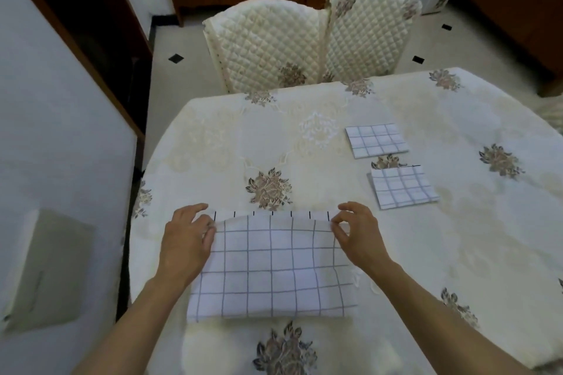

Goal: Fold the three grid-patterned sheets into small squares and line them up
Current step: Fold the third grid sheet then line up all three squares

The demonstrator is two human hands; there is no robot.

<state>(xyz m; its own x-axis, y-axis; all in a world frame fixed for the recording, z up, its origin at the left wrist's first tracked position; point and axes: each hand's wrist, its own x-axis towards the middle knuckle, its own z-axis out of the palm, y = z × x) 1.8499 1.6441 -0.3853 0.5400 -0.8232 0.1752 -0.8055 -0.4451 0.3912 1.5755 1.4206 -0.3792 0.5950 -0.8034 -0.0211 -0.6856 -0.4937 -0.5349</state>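
A: Status, near end first?

B: The third sheet (271, 268) is on the table (213, 146) right in front of the person, doubled over. The fold line runs along the near edge and the top layer reaches away from the person.

A: Hands?

B: Both are at the top layer's far corners. The left hand (185, 240) has its fingers curled onto the far-left corner. The right hand (356, 234) pinches the far-right corner between thumb and forefinger. Neither hand is flat.

A: Edges matched?

B: Not quite. The top edge stops just short of the lower layer, and a thin strip of the lower layer shows beyond it.

A: So which step?

B: My read is the first half-fold of the last sheet, at the alignment stage.

A: Next move?

B: Likely nudge both corners forward until the strip is gone, then press flat. After that it probably needs more folds to get down to square size. The cloth looks limp, so the middle may sag if only the corners move.

A: The other two?

B: Done, as far as I can judge. The near square (402, 189) is beyond the right hand and the far square (377, 140) is just past it, close together but not touching. The third belongs in line with them.

A: Beyond that?

B: Two quilted chairs (265, 49) at the far side of the table. Not relevant.
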